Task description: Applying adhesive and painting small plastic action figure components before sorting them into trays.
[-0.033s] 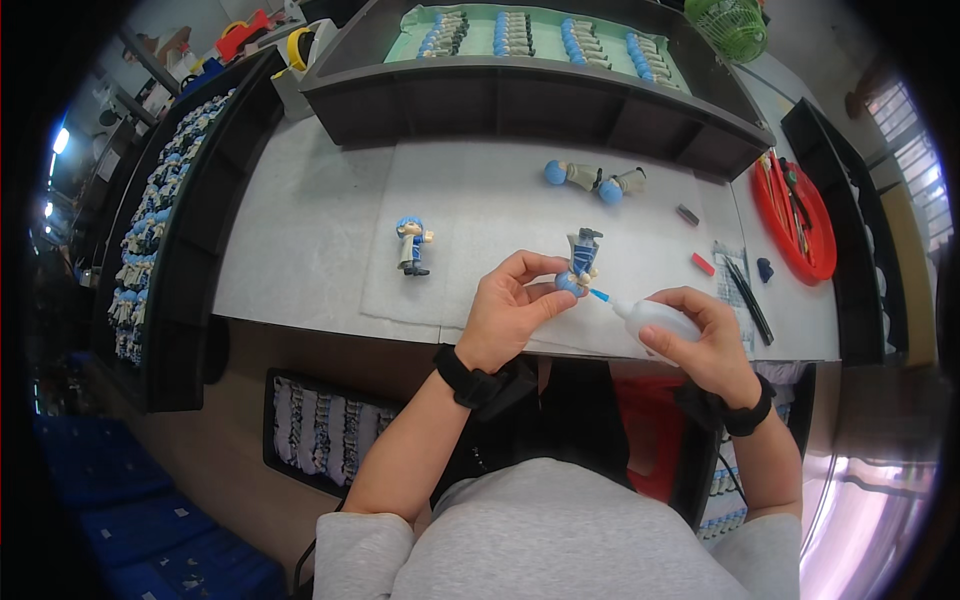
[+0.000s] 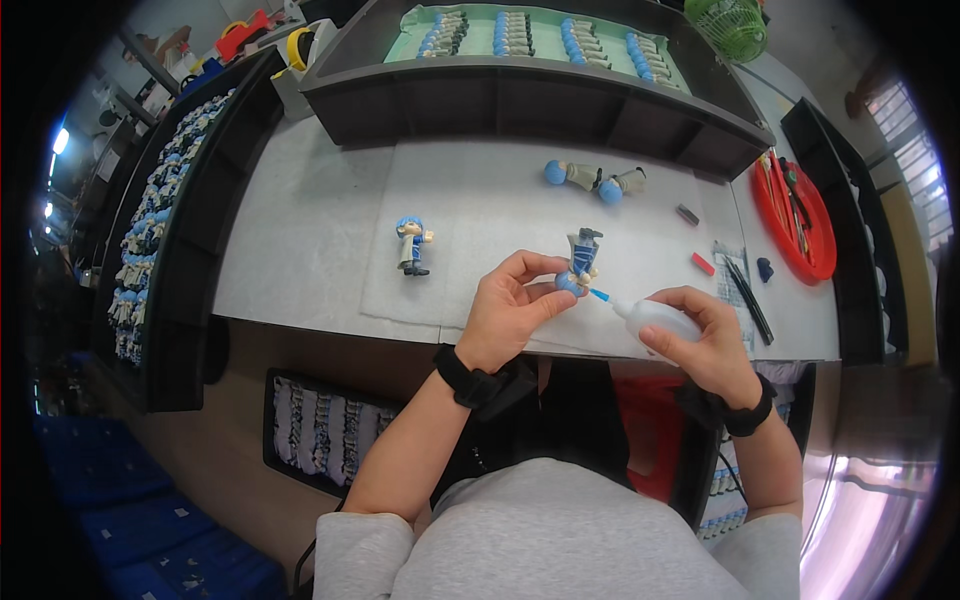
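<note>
Head view: left hand (image 2: pixel 508 312) pinches the figurine (image 2: pixel 583 255) by its blue head, feet up, over the near part of the worktop (image 2: pixel 300 240). Right hand (image 2: pixel 712 348) is wrapped round the white squeeze bottle (image 2: pixel 668 322), its blue nozzle tip (image 2: pixel 600 295) pointing at the head, right by it; can't tell if touching.

Risks, my read: too hard a squeeze could put out excess liquid, if there's any in it, onto the face or left fingers. Pinch is small, so a nozzle bump could twist the figurine. A drip would likely hit the pale sheet (image 2: pixel 480 225); the lone figurine (image 2: pixel 411 246) lies on it, well left, so lower exposure.
</note>
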`<act>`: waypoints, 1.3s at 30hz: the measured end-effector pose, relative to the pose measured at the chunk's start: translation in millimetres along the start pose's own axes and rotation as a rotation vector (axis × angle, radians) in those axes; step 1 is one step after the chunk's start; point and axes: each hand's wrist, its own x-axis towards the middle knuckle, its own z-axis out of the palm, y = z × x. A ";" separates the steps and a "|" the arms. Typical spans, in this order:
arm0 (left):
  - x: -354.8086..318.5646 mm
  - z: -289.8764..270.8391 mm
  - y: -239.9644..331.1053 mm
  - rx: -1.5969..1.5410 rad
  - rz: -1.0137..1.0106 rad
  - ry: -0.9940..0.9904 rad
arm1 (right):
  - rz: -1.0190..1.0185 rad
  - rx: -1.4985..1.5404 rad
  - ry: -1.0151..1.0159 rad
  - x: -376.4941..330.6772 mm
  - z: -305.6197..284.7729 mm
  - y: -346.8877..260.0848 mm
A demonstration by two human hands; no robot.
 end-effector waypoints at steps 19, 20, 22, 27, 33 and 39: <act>0.1 -2.5 -1.8 0.000 -0.007 -0.008 | -0.179 -0.273 -0.003 6.8 -7.6 -35.3; -0.1 -2.4 -1.4 0.001 -0.003 -0.009 | -0.185 -0.275 -0.003 7.2 -7.5 -35.3; 0.0 -1.4 -0.4 0.001 0.002 -0.011 | -0.190 -0.280 -0.002 7.1 -7.6 -34.9; 0.1 -0.3 0.5 0.039 0.006 0.004 | -0.178 -0.274 0.021 5.8 -6.0 -30.9; -0.6 0.0 0.9 0.018 0.020 -0.009 | -0.178 -0.256 0.020 5.1 -6.2 -31.6; -0.9 -2.3 0.5 -0.027 -0.017 -0.015 | -0.147 -0.214 0.008 5.0 -5.7 -27.0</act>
